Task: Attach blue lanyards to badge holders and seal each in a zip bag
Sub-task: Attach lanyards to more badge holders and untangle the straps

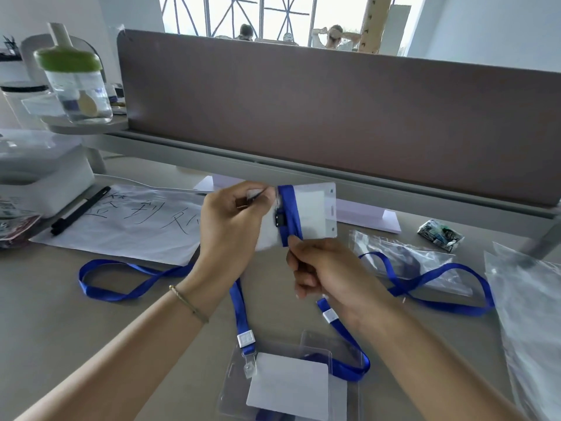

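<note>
Both hands clamp the raised badge holder [315, 211]: left hand [230, 220] pinches its left edge, right hand [321, 268] pinches the lanyard [290, 214] wrapped across it.

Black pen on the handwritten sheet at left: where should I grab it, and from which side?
Pinch the pen mid-barrel from above, fingers across its width. It lies flat and diagonal on the paper, with bare sheet along both long sides; the white box crowds its far end.

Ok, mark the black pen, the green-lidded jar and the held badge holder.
pen [79, 210]: head view, mid barrel.
jar [79, 95]: head view, clear body under the lid.
badge holder [318, 212]: head view, clear right part beside the blue strap.
</note>
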`<state>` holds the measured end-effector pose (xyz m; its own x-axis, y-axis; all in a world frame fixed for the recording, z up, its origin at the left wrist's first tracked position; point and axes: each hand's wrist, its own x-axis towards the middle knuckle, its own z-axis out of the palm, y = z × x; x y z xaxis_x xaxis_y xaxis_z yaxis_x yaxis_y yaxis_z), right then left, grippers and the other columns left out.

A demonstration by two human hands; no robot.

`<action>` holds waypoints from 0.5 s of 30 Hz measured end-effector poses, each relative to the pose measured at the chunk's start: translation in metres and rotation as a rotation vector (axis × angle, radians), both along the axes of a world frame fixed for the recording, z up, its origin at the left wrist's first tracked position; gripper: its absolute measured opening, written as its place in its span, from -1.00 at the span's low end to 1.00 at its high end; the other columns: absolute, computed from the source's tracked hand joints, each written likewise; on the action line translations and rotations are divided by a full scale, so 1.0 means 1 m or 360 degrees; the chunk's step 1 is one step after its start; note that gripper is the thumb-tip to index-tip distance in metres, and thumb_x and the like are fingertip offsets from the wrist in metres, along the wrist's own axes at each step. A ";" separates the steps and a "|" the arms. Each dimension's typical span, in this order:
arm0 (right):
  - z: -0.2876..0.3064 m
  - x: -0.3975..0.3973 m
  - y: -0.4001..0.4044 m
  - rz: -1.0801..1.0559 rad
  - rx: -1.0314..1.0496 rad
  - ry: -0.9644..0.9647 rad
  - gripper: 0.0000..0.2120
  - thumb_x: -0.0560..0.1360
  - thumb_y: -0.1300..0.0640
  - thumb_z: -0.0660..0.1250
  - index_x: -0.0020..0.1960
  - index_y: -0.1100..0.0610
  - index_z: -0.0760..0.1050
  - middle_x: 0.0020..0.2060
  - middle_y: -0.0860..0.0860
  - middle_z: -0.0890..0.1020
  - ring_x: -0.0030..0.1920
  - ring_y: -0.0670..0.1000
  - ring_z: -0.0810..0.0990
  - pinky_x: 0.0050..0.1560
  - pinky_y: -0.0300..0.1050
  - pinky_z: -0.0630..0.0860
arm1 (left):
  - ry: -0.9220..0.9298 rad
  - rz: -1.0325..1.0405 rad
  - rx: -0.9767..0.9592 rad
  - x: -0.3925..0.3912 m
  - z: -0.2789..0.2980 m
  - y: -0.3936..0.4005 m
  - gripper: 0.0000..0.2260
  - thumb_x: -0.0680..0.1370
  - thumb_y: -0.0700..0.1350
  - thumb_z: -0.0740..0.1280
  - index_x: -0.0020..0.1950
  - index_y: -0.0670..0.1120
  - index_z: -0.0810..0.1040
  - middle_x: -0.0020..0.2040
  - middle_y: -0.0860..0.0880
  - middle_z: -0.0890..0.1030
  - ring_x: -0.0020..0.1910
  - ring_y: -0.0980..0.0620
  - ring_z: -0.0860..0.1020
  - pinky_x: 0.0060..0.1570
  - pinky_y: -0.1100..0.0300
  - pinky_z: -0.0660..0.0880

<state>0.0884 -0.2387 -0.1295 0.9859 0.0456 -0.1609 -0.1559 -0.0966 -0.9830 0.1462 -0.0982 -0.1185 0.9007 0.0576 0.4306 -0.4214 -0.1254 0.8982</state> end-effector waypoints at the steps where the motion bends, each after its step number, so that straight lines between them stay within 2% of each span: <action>1: 0.001 0.001 -0.002 -0.0044 -0.0070 -0.0045 -0.60 0.66 0.05 0.24 -0.31 0.19 0.49 -0.56 0.01 0.36 -0.53 -0.01 0.40 -0.37 -0.19 0.48 | 0.0034 -0.0046 -0.0128 0.000 0.000 -0.001 -0.81 0.56 -0.19 0.39 -0.17 -0.31 0.61 -0.26 -0.32 0.51 -0.29 0.05 0.42 -0.25 0.17 0.37; 3: 0.006 0.005 -0.005 -0.0123 -0.0226 -0.0166 -0.59 0.65 0.05 0.26 -0.31 0.21 0.56 -0.60 0.02 0.40 -0.52 0.01 0.45 -0.39 -0.24 0.50 | 0.0146 -0.0098 -0.0391 -0.001 0.001 -0.004 -0.83 0.56 -0.21 0.40 -0.14 -0.31 0.61 -0.25 -0.32 0.49 -0.24 -0.03 0.46 -0.19 0.08 0.42; 5: 0.008 0.009 -0.009 -0.0181 -0.0365 -0.0281 -0.58 0.64 0.01 0.28 -0.29 0.23 0.61 -0.59 0.04 0.46 -0.50 0.04 0.51 -0.33 -0.21 0.53 | 0.0293 -0.0141 -0.0587 -0.002 0.003 -0.005 -0.86 0.57 -0.23 0.38 -0.18 -0.22 0.65 -0.26 -0.19 0.54 -0.23 -0.06 0.53 -0.20 0.05 0.50; 8: 0.002 0.014 -0.015 -0.0273 -0.0491 -0.0430 -0.63 0.61 -0.04 0.31 -0.25 0.16 0.65 -0.51 0.10 0.61 -0.38 0.21 0.61 -0.08 0.05 0.61 | 0.0488 -0.0252 -0.0737 -0.001 0.001 -0.008 -0.83 0.58 -0.25 0.35 -0.19 -0.14 0.66 -0.18 -0.15 0.62 -0.17 -0.08 0.61 -0.09 -0.03 0.58; 10: -0.002 0.018 -0.018 -0.0318 -0.0465 -0.0508 -0.70 0.61 0.00 0.32 -0.21 0.11 0.64 -0.44 0.11 0.66 -0.26 0.26 0.65 0.00 0.23 0.62 | 0.0628 -0.0311 -0.0794 0.005 -0.005 -0.007 -0.86 0.60 -0.25 0.32 -0.12 -0.17 0.64 -0.16 -0.13 0.68 -0.13 -0.09 0.65 -0.03 -0.05 0.59; 11: -0.004 0.019 -0.020 -0.0329 -0.0416 -0.0520 -0.74 0.61 0.03 0.32 -0.18 0.10 0.64 -0.42 0.10 0.67 -0.23 0.26 0.66 0.02 0.25 0.61 | 0.0703 -0.0352 -0.0811 0.007 -0.008 -0.007 -0.88 0.61 -0.24 0.30 -0.06 -0.19 0.63 -0.14 -0.13 0.70 -0.12 -0.08 0.67 -0.04 -0.02 0.61; 15: -0.004 0.021 -0.026 -0.0358 -0.0289 -0.0519 -0.78 0.63 0.11 0.29 -0.05 0.21 0.65 -0.39 0.09 0.67 -0.31 0.10 0.68 -0.02 0.08 0.67 | 0.0797 -0.0436 -0.0591 0.014 -0.017 -0.006 -0.87 0.62 -0.21 0.28 0.01 -0.21 0.62 -0.09 -0.17 0.70 -0.11 -0.07 0.69 -0.21 0.13 0.62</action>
<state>0.1098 -0.2647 -0.1335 0.9687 -0.1763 0.1748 0.1229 -0.2715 -0.9546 0.1604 -0.1039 -0.1356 0.9894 -0.1376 -0.0466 0.0841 0.2811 0.9560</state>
